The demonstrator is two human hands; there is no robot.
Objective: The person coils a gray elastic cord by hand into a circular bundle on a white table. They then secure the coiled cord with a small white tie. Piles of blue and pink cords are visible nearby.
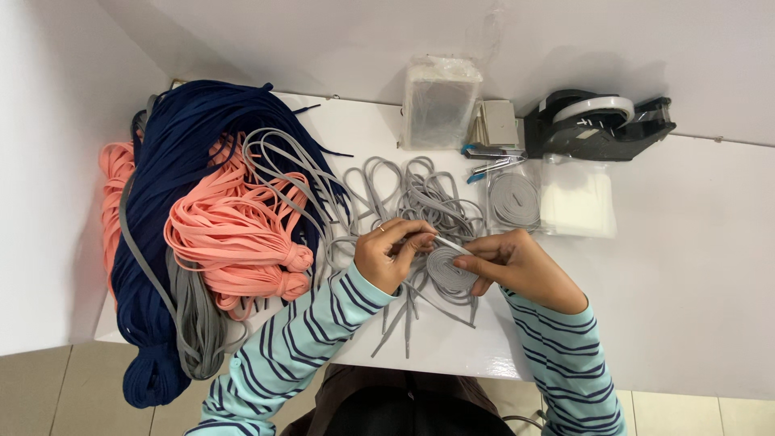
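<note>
black tape dispenser (597,123), navy laces (173,153), stapler (492,152)

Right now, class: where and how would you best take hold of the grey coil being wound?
Pinch the grey coil across its flat faces, coming from the right, as the right hand does. It is a flat wound disc, and its loose tail runs off towards the left hand, so that side probably stays free.

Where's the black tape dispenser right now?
In the head view, the black tape dispenser sits at the table's far right, against the wall, just behind the clear bags.
</note>
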